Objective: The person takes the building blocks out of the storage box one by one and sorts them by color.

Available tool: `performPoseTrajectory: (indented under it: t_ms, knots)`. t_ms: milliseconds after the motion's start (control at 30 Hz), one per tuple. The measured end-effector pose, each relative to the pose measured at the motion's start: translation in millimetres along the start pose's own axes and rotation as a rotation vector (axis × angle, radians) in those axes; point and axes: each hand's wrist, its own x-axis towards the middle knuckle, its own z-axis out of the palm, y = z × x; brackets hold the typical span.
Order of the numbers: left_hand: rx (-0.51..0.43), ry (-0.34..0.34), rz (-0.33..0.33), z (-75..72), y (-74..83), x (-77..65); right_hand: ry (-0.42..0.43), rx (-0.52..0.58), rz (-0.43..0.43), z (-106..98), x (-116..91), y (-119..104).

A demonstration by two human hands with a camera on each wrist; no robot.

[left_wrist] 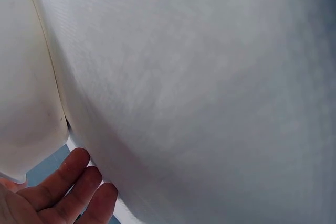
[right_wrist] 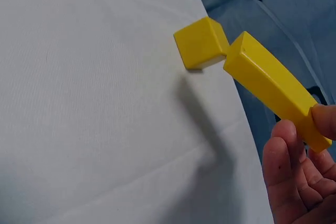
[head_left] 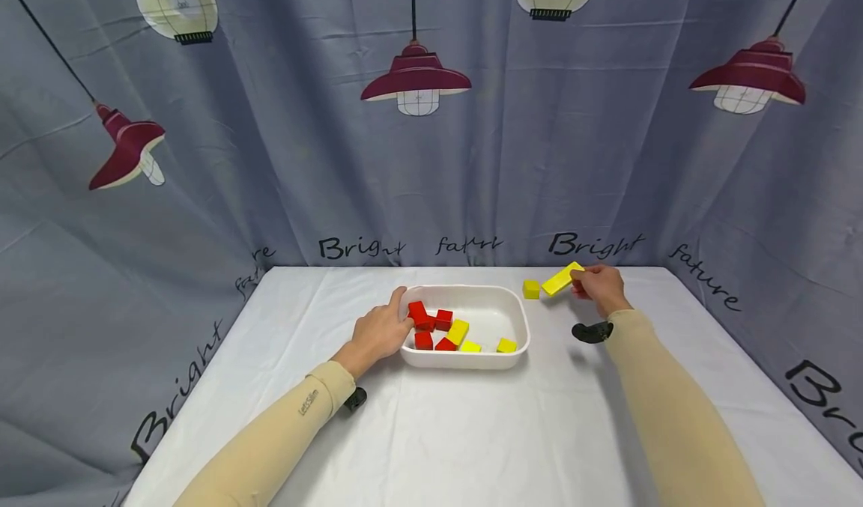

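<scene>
My right hand pinches one end of a long yellow block between thumb and fingertips. In the right wrist view the long block slants up from the fingers, its shadow lying apart on the cloth. Its free end overlaps a yellow cube that sits near the table's far edge. At the left end of a white tray, my left hand holds the rim, thumb over the edge. Several red blocks lie in the tray's left half, with yellow blocks beside them and toward the right.
A white cloth covers the table. Behind it hangs a grey-blue curtain printed with lamps and lettering, close to the back edge. Dark wrist devices sit under both sleeves.
</scene>
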Motion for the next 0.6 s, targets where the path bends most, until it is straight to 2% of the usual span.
performPoseTrajectory:
  t_ms: [200, 367, 600]
  knots:
    - [-0.002, -0.003, 0.005, -1.0, 0.8, -0.6, 0.021, 0.001, 0.046, -8.7, 2.9, 13.8]
    - [-0.002, -0.011, 0.001, 0.4, -2.7, -4.6, -0.002, 0.008, 0.084, -5.9, 3.7, 27.6]
    - [-0.020, 0.002, 0.005, 0.2, 0.2, -1.8, 0.019, 0.008, 0.124, -9.9, 2.8, 31.6]
